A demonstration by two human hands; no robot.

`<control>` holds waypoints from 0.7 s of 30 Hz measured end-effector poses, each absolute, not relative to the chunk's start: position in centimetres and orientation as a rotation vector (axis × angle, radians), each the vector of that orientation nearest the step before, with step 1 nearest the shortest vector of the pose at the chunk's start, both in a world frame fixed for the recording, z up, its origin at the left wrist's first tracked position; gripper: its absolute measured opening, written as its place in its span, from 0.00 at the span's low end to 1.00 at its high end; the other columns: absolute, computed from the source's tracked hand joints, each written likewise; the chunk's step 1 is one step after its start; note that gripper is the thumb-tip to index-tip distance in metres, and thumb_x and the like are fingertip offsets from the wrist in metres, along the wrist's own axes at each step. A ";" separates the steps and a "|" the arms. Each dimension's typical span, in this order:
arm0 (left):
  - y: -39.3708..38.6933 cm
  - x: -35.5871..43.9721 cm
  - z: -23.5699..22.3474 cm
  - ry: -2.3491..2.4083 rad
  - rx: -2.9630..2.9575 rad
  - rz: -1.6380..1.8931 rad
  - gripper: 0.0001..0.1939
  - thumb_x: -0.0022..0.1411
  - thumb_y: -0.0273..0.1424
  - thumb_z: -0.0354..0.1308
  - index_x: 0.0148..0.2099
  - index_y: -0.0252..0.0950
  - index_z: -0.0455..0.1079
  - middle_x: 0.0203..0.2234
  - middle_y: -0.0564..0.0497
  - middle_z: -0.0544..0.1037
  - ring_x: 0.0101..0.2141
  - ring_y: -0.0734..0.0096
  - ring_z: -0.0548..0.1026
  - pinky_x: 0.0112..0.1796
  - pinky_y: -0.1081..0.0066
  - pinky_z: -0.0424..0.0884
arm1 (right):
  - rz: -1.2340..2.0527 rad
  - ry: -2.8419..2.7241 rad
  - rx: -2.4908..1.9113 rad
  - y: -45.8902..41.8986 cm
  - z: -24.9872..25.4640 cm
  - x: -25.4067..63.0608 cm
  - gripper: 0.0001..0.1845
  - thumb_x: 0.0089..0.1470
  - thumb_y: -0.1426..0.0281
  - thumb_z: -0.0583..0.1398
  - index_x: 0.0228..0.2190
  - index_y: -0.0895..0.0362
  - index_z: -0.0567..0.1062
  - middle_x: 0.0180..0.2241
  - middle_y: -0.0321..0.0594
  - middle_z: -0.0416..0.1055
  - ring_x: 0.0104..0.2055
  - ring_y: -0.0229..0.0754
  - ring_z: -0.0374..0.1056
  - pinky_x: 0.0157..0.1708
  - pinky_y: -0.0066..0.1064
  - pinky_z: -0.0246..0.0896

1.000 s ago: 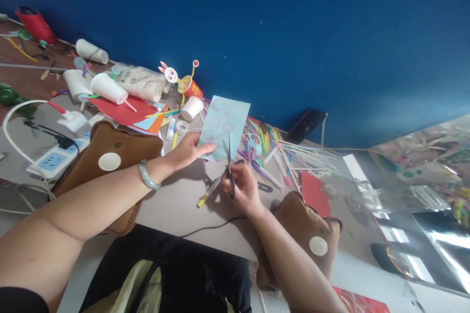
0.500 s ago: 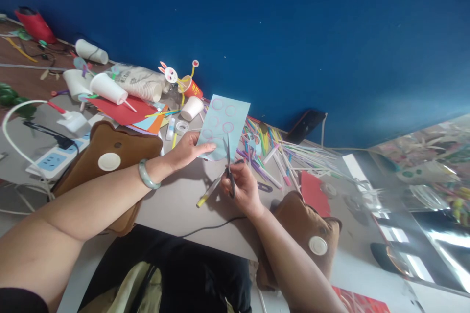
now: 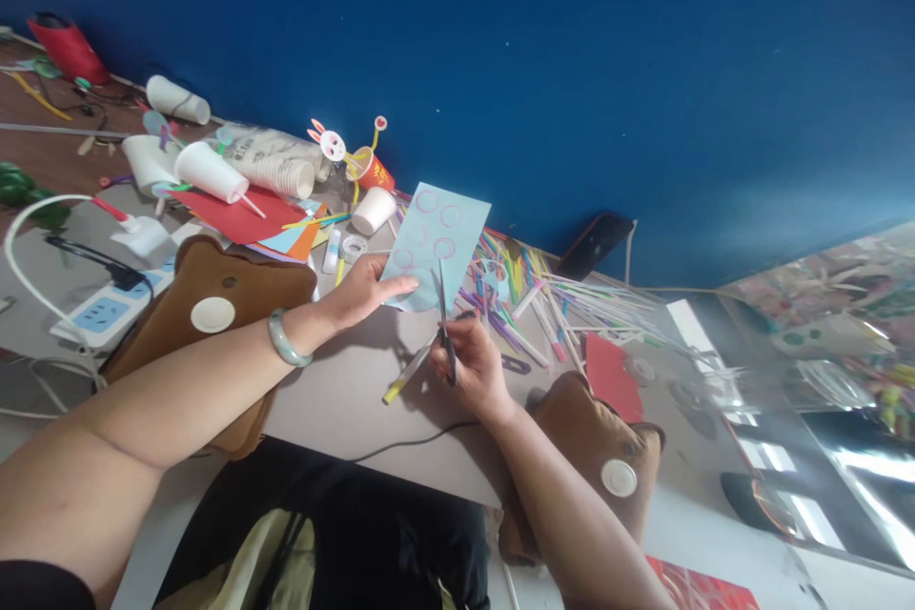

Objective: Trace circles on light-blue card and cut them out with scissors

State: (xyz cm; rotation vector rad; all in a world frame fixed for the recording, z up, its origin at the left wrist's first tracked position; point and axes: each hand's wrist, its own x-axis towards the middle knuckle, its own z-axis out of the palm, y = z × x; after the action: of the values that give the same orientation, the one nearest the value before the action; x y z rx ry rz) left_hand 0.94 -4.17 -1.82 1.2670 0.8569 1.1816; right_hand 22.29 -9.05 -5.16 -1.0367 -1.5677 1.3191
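Observation:
A light blue sheet of paper [image 3: 457, 219] with several pink circles drawn on it is pinched at its lower left by my left hand [image 3: 366, 290], thumb on top. My right hand [image 3: 470, 364] is closed round the black handles of a pair of scissors [image 3: 444, 305]. The blades point up and lie at the lower part of the sheet, just under one circle; whether they are biting into the paper is hard to see. Below the sheet, a marker with a yellow end [image 3: 404, 376] lies on the table [image 3: 335, 410], left of my right hand.
Many coloured markers and sticks [image 3: 529, 295] lie to the right. White paper cups [image 3: 213, 173], red paper [image 3: 239, 214], tape [image 3: 355, 249] and a glue stick [image 3: 332, 251] are at the left. Brown cushions [image 3: 235, 286] flank my arms; a power strip [image 3: 107, 310] sits far left. A blue wall [image 3: 500, 67] rises behind.
The blue sheet has tilted slightly to the right, its top edge shifting a little. The scissors have turned slightly in my right hand. Both hands stay nearly in place.

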 end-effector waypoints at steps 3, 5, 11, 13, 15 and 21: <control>-4.2 0.9 -1.7 0.860 1.266 1.185 0.12 0.54 0.39 0.64 0.30 0.33 0.74 0.27 0.50 0.77 0.30 0.71 0.73 0.34 0.70 0.70 | 1.330 -1.562 -1.023 -9.1 -5.1 22.3 0.24 0.51 0.54 0.69 0.37 0.51 0.63 0.23 0.28 0.68 0.19 0.33 0.61 0.19 0.26 0.56; -4.2 0.9 -1.6 0.865 1.259 1.181 0.13 0.53 0.39 0.65 0.30 0.33 0.74 0.26 0.51 0.77 0.29 0.71 0.72 0.33 0.70 0.69 | 1.340 -1.554 -1.016 -9.1 -5.1 22.3 0.24 0.51 0.54 0.69 0.37 0.51 0.63 0.23 0.28 0.68 0.19 0.32 0.61 0.19 0.26 0.56; -4.2 0.8 -1.5 0.862 1.253 1.182 0.13 0.53 0.39 0.65 0.30 0.33 0.74 0.26 0.51 0.77 0.29 0.71 0.72 0.33 0.71 0.69 | 1.343 -1.545 -1.042 -9.1 -4.9 22.3 0.25 0.49 0.53 0.69 0.37 0.51 0.63 0.23 0.29 0.68 0.19 0.32 0.61 0.19 0.26 0.57; -4.2 0.8 -1.7 0.858 1.265 1.182 0.13 0.53 0.39 0.65 0.29 0.33 0.74 0.26 0.50 0.77 0.29 0.71 0.72 0.32 0.71 0.68 | 1.352 -1.542 -1.043 -9.1 -4.9 22.3 0.26 0.49 0.52 0.70 0.37 0.51 0.63 0.23 0.29 0.68 0.19 0.32 0.61 0.19 0.26 0.57; -4.1 0.7 -1.8 0.856 1.276 1.182 0.13 0.54 0.39 0.64 0.28 0.33 0.72 0.26 0.51 0.76 0.29 0.71 0.72 0.33 0.71 0.68 | 1.351 -1.542 -1.042 -9.1 -4.9 22.3 0.26 0.49 0.52 0.70 0.37 0.51 0.63 0.23 0.28 0.68 0.19 0.32 0.61 0.19 0.26 0.56; -4.1 0.6 -1.8 0.881 1.266 1.181 0.12 0.54 0.38 0.64 0.28 0.32 0.72 0.26 0.51 0.75 0.29 0.71 0.72 0.34 0.70 0.68 | 1.337 -1.569 -1.042 -9.1 -5.0 22.4 0.26 0.49 0.52 0.69 0.37 0.52 0.64 0.23 0.28 0.68 0.19 0.32 0.61 0.20 0.25 0.57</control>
State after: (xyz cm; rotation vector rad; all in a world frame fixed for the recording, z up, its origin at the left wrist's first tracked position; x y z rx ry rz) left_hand 0.62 -4.07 -1.81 1.2662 0.8811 1.1808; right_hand 22.37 -9.06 -4.97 -1.0418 -1.5685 1.3366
